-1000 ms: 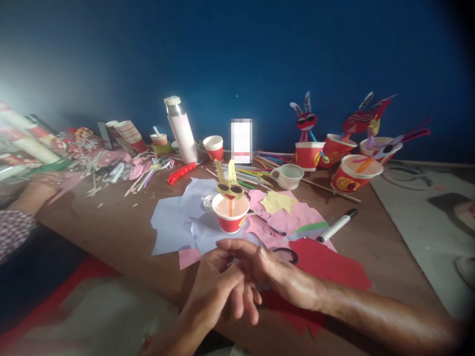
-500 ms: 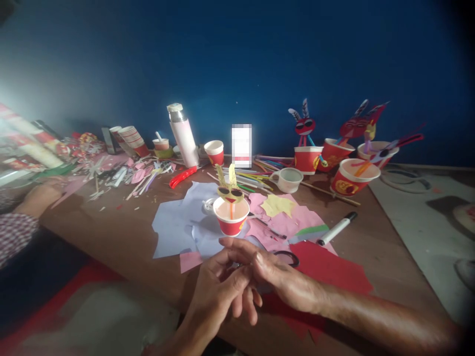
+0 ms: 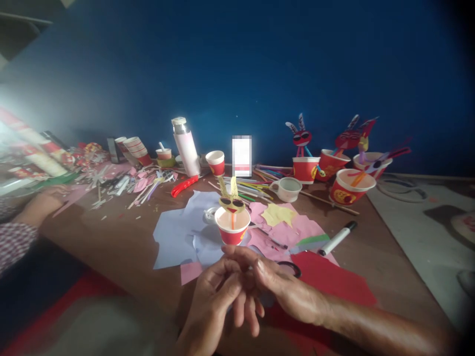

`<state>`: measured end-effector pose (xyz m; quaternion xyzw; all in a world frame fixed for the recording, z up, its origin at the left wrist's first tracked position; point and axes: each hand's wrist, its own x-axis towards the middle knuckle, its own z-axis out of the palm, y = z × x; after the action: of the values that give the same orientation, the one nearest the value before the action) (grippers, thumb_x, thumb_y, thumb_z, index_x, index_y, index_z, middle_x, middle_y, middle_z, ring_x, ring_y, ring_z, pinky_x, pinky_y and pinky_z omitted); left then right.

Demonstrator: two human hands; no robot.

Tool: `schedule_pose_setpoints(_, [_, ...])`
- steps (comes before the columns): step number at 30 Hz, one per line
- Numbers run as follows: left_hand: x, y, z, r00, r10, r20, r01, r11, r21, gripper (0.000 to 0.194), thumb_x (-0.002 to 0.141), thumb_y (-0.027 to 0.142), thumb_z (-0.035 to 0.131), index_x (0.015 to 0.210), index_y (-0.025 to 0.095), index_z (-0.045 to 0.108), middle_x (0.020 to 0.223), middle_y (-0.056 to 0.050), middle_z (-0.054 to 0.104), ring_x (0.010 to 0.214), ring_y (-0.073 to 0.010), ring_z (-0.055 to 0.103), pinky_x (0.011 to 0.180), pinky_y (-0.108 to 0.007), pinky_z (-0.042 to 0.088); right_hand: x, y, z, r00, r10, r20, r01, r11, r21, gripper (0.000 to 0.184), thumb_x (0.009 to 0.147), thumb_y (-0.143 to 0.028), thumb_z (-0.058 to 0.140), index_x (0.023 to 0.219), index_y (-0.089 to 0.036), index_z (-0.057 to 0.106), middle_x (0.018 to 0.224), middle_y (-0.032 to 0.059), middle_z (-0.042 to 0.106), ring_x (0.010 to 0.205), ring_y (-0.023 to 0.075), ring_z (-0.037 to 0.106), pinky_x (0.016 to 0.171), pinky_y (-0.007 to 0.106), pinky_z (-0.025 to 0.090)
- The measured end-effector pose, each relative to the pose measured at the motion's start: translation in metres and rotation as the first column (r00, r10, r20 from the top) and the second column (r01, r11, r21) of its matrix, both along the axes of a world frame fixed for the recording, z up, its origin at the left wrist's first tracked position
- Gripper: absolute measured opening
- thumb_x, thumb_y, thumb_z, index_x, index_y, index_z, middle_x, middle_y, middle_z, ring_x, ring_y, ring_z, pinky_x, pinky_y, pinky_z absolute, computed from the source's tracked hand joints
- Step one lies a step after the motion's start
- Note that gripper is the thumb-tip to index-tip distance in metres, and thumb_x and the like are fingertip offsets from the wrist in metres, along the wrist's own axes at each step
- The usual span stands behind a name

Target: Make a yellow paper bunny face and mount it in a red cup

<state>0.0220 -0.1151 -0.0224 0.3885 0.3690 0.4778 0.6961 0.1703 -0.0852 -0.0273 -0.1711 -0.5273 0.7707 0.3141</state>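
Note:
My left hand [image 3: 213,299] and my right hand [image 3: 287,291] rest against each other above the table's front edge. Their fingers overlap loosely, half bent and apart, and I see nothing held. Just beyond the fingertips stands a red and white paper cup [image 3: 233,235]. A yellow paper face [image 3: 232,203] with dark eyes and two upright ears rises from it on an orange stem. Beneath the cup and around it lie pale blue paper [image 3: 172,237] and pink paper [image 3: 304,227]. Red paper [image 3: 334,282] spreads beside my right hand, with a dark scissors-like handle loop [image 3: 291,269] near it.
A black-capped marker [image 3: 337,238] lies at the right. Farther back are a white mug [image 3: 289,189], a red-handled cutter [image 3: 184,186], a flask [image 3: 186,151] and decorated cups [image 3: 306,169]. Paper scraps cover the left, where another person's hand [image 3: 42,202] rests on the table.
The view has tilted up slightly, so the table things sit lower in the picture. My hands keep nearly the same clasped pose, and the cups stay where they were.

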Motion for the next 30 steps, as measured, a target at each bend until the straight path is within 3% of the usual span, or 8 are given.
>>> schedule_pose_setpoints(4, [-0.021, 0.007, 0.005, 0.974, 0.193, -0.121, -0.191, 0.981, 0.026, 0.019, 0.075, 0.031, 0.073, 0.073, 0.014, 0.064, 0.087, -0.003, 0.062, 0.063, -0.0105, 0.058, 0.063, -0.023, 0.048, 0.004, 0.005, 0.005, 0.999, -0.045, -0.007, 0.045, 0.999, 0.008, 0.072, 0.088, -0.068, 0.034, 0.135, -0.015, 0.039, 0.066, 0.0046, 0.068, 0.044, 0.0104, 0.057, 0.046, 0.021, 0.036])
schedule_pose_setpoints(9, [-0.048, 0.017, -0.001, 0.9, 0.352, -0.257, -0.351, 0.935, 0.051, 0.021, 0.075, 0.036, 0.072, 0.081, 0.015, 0.07, 0.087, -0.004, 0.061, 0.076, -0.0148, 0.055, 0.059, -0.022, 0.043, 0.01, 0.012, 0.012, 0.967, -0.245, 0.061, 0.248, 0.968, -0.033, 0.045, 0.084, -0.055, 0.058, 0.103, -0.015, 0.059, 0.059, -0.0006, 0.063, 0.045, 0.0078, 0.054, 0.047, 0.019, 0.041])
schedule_pose_setpoints(12, [-0.056, 0.016, -0.006, 0.85, 0.392, -0.352, -0.365, 0.92, 0.142, 0.019, 0.078, 0.035, 0.068, 0.081, 0.016, 0.07, 0.085, -0.004, 0.063, 0.068, -0.0121, 0.054, 0.063, -0.023, 0.044, 0.011, 0.015, 0.01, 0.947, -0.301, 0.112, 0.307, 0.951, -0.045, 0.036, 0.083, -0.051, 0.061, 0.089, -0.016, 0.06, 0.056, -0.0025, 0.061, 0.045, 0.007, 0.052, 0.046, 0.018, 0.041])
schedule_pose_setpoints(17, [-0.065, 0.011, -0.009, 0.788, 0.386, -0.479, -0.344, 0.922, 0.176, 0.018, 0.079, 0.034, 0.067, 0.082, 0.016, 0.07, 0.079, -0.002, 0.064, 0.065, -0.0106, 0.054, 0.066, -0.022, 0.045, 0.008, 0.016, 0.002, 0.94, -0.285, 0.187, 0.285, 0.958, 0.029, 0.031, 0.086, -0.047, 0.059, 0.085, -0.016, 0.059, 0.056, -0.0034, 0.059, 0.045, 0.0063, 0.051, 0.046, 0.018, 0.041])
schedule_pose_setpoints(22, [-0.064, 0.007, -0.006, 0.801, 0.339, -0.493, -0.282, 0.941, 0.188, 0.012, 0.08, 0.028, 0.065, 0.079, 0.017, 0.067, 0.086, -0.001, 0.063, 0.064, -0.009, 0.052, 0.063, -0.02, 0.044, 0.005, 0.011, -0.001, 0.912, -0.317, 0.259, 0.292, 0.947, 0.131, 0.021, 0.088, -0.037, 0.059, 0.084, -0.017, 0.059, 0.06, -0.004, 0.057, 0.048, 0.0063, 0.048, 0.047, 0.019, 0.04])
schedule_pose_setpoints(24, [-0.059, 0.004, -0.001, 0.809, 0.308, -0.5, -0.221, 0.949, 0.226, 0.01, 0.08, 0.026, 0.063, 0.076, 0.017, 0.065, 0.087, -0.001, 0.062, 0.065, -0.0089, 0.052, 0.062, -0.02, 0.044, 0.004, 0.009, 0.0, 0.876, -0.394, 0.277, 0.328, 0.909, 0.256, 0.015, 0.088, -0.03, 0.059, 0.082, -0.017, 0.061, 0.065, -0.0028, 0.059, 0.053, 0.0073, 0.05, 0.05, 0.02, 0.04])
schedule_pose_setpoints(27, [-0.049, -0.003, 0.005, 0.776, 0.255, -0.576, -0.093, 0.951, 0.296, 0.008, 0.081, 0.021, 0.06, 0.075, 0.018, 0.064, 0.085, -0.001, 0.06, 0.072, -0.0114, 0.055, 0.064, -0.019, 0.044, 0.004, 0.007, 0.005, 0.835, -0.5, 0.232, 0.336, 0.795, 0.504, 0.007, 0.087, -0.021, 0.06, 0.083, -0.019, 0.066, 0.078, 0.0006, 0.064, 0.07, 0.0113, 0.056, 0.062, 0.024, 0.045])
schedule_pose_setpoints(30, [-0.042, -0.009, 0.008, 0.719, 0.231, -0.656, 0.011, 0.94, 0.342, 0.009, 0.082, 0.02, 0.057, 0.075, 0.019, 0.063, 0.088, -0.001, 0.06, 0.076, -0.0128, 0.056, 0.065, -0.02, 0.044, 0.008, 0.006, 0.01, 0.845, -0.505, 0.178, 0.283, 0.703, 0.652, 0.007, 0.086, -0.02, 0.063, 0.09, -0.02, 0.069, 0.086, 0.0021, 0.065, 0.082, 0.0142, 0.058, 0.074, 0.029, 0.047])
